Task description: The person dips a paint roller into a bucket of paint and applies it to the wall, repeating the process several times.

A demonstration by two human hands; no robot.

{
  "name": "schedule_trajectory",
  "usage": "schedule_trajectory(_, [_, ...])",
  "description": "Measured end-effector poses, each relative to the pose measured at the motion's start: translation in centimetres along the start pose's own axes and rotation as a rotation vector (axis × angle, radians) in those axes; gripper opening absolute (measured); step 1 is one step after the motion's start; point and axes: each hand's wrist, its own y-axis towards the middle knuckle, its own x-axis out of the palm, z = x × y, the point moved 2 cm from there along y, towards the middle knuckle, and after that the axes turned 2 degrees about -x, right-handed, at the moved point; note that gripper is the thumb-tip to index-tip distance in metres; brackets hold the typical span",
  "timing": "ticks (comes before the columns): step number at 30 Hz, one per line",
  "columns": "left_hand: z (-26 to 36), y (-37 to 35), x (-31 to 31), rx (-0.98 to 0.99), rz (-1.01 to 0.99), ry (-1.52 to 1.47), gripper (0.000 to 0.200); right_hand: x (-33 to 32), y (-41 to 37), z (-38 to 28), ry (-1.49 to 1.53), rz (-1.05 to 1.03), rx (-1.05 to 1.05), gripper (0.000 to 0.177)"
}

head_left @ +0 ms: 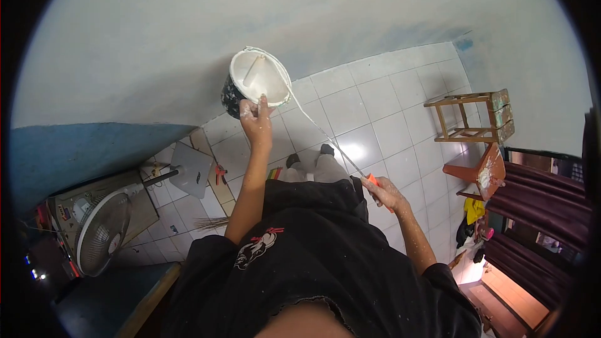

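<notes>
My left hand (255,122) grips the near rim of a paint bucket (233,95), its fingers closed over the edge. The bucket is dark outside with white splashes, tilted toward me, and white-coated inside. A pale stick-like piece (253,70) lies across its opening. In my right hand (389,195), the fingers are wrapped round the orange handle (372,180) of a long-rodded tool that looks like a paint roller. Its thin rod (335,144) slants up and left to the bucket's right rim. White specks dot both hands and forearms.
Ahead stands a pale wall (188,37), with a blue lower band at left. A wooden stool (466,116) and an orange-brown chair (485,172) stand at right. Left are a fan (103,231), a grey panel (191,169) and red-handled pliers (220,174) on the tiled floor (354,103).
</notes>
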Motion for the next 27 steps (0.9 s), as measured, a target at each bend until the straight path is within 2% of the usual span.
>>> schedule_trajectory(6, [-1.2,0.2,1.8,0.06,0.145,-0.026,0.026,-3.3,-0.6,1.5,-0.018,0.006,0.017,0.064])
schedule_trajectory(8, [-0.9,0.1,2.8,0.065,0.149,-0.047,0.025,-4.3,-1.6,3.2,0.006,-0.005,0.064,0.061])
schedule_trajectory(11, [-0.4,-0.2,3.2,0.07,0.16,-0.05,0.025,-4.6,-2.1,4.8,0.044,-0.004,0.007,0.058])
schedule_trajectory(14, [-0.8,-1.1,3.1,0.062,0.146,-0.037,0.025,-5.1,-0.9,4.1,0.065,-0.005,-0.004,0.058])
schedule_trajectory(18, [-1.3,-1.9,4.1,0.002,0.104,-0.098,0.025,-7.0,0.7,0.3,-0.05,0.011,-0.009,0.055])
schedule_trajectory(22, [-1.3,-2.3,6.0,0.041,0.081,-0.112,0.025,-10.2,1.3,-0.5,-0.165,0.031,-0.057,0.056])
schedule_trajectory(27, [-1.4,-2.0,4.9,-0.019,0.082,-0.103,0.024,-10.1,1.3,-0.6,-0.137,0.017,-0.055,0.056])
